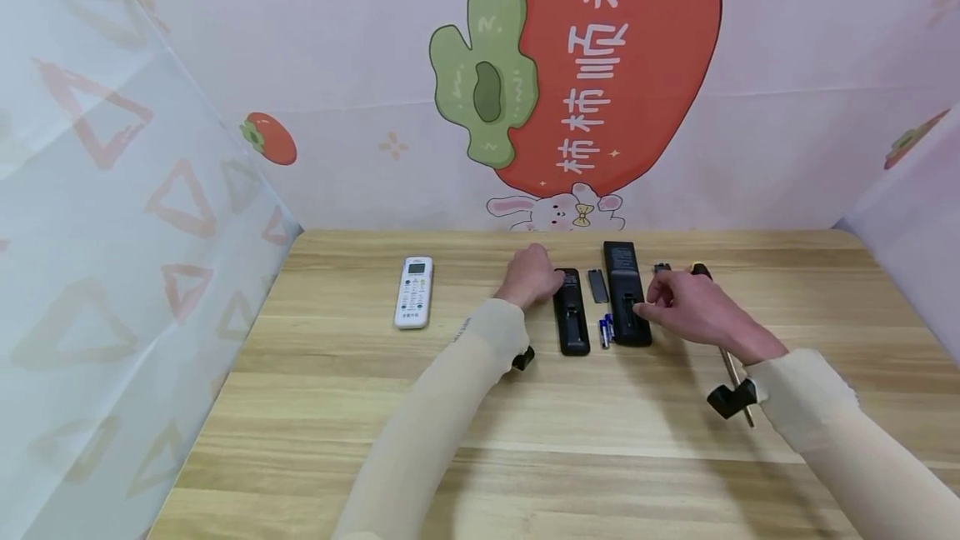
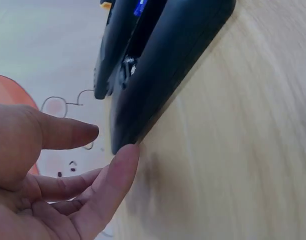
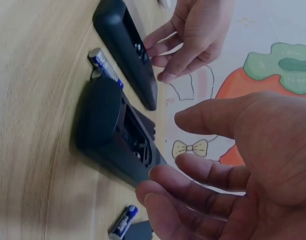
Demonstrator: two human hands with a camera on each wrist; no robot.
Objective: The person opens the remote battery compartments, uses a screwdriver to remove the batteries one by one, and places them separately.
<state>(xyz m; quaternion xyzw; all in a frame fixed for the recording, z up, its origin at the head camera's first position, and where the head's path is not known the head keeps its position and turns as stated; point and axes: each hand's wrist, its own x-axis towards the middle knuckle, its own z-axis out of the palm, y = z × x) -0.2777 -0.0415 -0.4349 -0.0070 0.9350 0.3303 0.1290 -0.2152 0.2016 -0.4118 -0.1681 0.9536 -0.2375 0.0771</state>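
Note:
Two black remote controls lie back up with bare battery compartments, the smaller one (image 1: 573,327) left of the larger one (image 1: 622,269). My left hand (image 1: 531,275) is at the far end of the smaller remote; in the left wrist view one fingertip (image 2: 127,152) meets its edge, the thumb apart from it. My right hand (image 1: 693,305) hovers beside the larger remote, fingers loosely bent with nothing between them. Blue-and-silver batteries (image 1: 604,333) lie between the remotes. Another battery (image 3: 123,222) shows on the larger remote's other side in the right wrist view.
One dark battery cover (image 1: 597,286) lies between the remotes, and another (image 1: 662,267) behind my right hand. A screwdriver (image 1: 729,365) with a black and yellow handle lies partly under my right arm. Farther left is a white remote control (image 1: 414,294). A printed cloth wall (image 1: 360,165) borders the table's back.

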